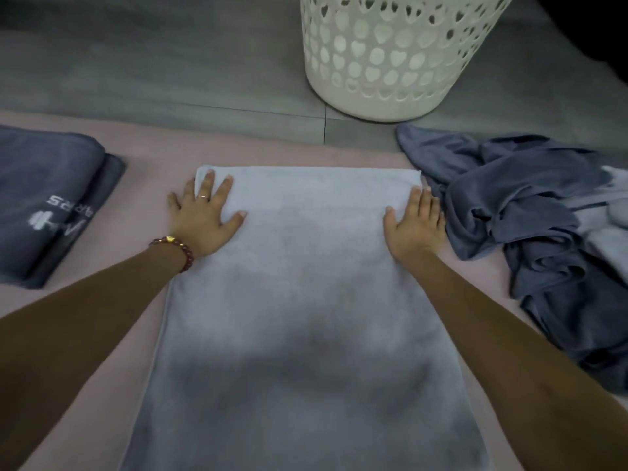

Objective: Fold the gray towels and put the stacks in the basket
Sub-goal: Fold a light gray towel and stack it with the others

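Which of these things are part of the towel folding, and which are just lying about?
Part of the job: light gray towel, pressed flat by left hand and right hand; folded towels; unfolded pile; white basket.

Just there: pink mat; gray floor; bead bracelet; ring.

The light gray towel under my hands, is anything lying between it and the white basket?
Nothing visible does. Beyond the far edge of the light gray towel lies only pink mat and gray floor up to the white basket. The crumpled dark towels lie off to the right, beside the right hand, outside that path.
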